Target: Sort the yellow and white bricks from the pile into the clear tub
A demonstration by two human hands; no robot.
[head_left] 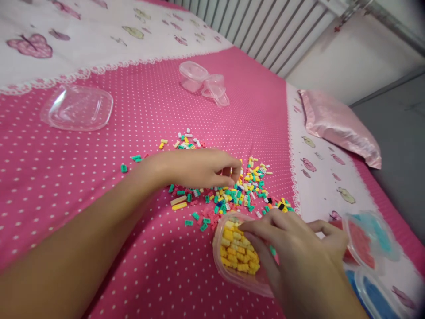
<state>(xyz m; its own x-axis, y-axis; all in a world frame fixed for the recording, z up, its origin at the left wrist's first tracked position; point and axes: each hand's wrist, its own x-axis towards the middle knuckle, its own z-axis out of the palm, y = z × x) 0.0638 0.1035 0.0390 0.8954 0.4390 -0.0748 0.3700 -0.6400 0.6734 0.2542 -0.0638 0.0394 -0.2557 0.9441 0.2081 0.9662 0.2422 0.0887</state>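
Note:
Over a heap of small toy building bricks (247,188), mostly green, yellow, red and white, hangs my left hand (212,168). Its fingers are curled, thumb near the fingertips; whatever is between them is hidden. My right hand (292,248) is above a clear plastic tub (221,266), thumb and forefinger pinched close together at the yellow bricks inside. I cannot make out whether a brick is between those fingertips. Yellow bricks (237,252) in several shades cover the tub's visible floor; the right hand hides the tub's near right side.
Right of my right hand are a tub of red bricks (360,246), a turquoise one (378,235) and a blue one (375,294). A clear lid (79,108) lies left; clear containers (195,77) stand farther back. A pillow (341,126) and metal rails (252,26) border the bed.

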